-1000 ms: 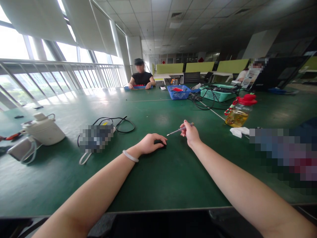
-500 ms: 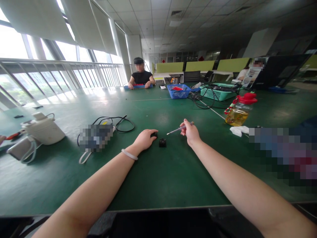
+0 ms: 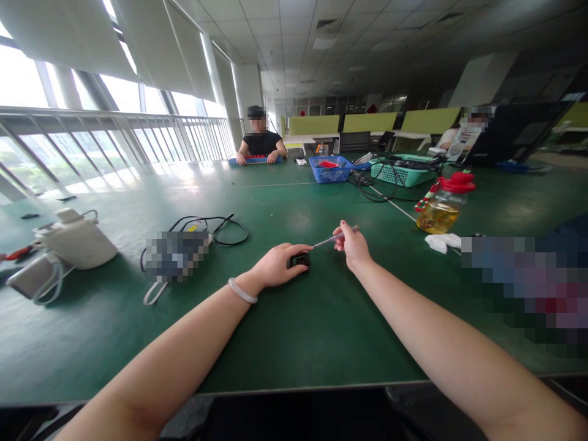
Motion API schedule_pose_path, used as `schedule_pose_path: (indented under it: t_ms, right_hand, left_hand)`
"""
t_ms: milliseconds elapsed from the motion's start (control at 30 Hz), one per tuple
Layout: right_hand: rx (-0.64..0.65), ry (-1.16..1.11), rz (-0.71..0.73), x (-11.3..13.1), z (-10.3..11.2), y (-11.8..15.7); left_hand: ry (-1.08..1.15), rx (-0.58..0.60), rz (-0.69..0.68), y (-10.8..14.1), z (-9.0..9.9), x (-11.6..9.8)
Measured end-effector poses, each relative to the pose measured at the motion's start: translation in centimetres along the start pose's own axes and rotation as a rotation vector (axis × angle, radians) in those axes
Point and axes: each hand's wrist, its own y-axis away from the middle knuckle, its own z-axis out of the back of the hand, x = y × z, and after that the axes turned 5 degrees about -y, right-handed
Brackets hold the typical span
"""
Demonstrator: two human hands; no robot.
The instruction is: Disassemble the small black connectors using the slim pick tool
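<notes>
Small black block-like pieces (image 3: 299, 260) rest on the green tabletop (image 3: 321, 331), partly covered by my fingers; I cannot tell exactly what they are or how they join. My left hand (image 3: 277, 265), with a pale bangle on its wrist, is closed around them, thumb on the near side and fingers on the far side. In my right hand (image 3: 353, 246) is a thin screwdriver (image 3: 329, 241), pinched by its handle. Its tip points left and lies close to the fingertips of my left hand.
Left of me are a cable-trailing device (image 3: 179, 254) and a white device (image 3: 80, 239). A red-lidded bottle (image 3: 441, 211) and tissue (image 3: 441, 242) stand on the right. Farther off are blue (image 3: 329, 170) and green baskets (image 3: 407, 173), cables, and a seated person (image 3: 261, 144).
My left hand has shifted right and toward me, from the farther black piece to where the nearer one lay, and closed there. My right hand with the screwdriver has hardly moved.
</notes>
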Motion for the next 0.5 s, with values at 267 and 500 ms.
schedule_pose_path:
  t_ms: [267,500]
  right_hand:
    - [0.002,0.015,0.017,-0.02,0.00,0.02]
    - [0.000,0.025,0.018,-0.05,-0.03,-0.03]
  left_hand:
    - [-0.063,0.014,-0.023,-0.21,-0.36,-0.34]
    - [-0.047,-0.061,-0.061,-0.39,-0.67,-0.52]
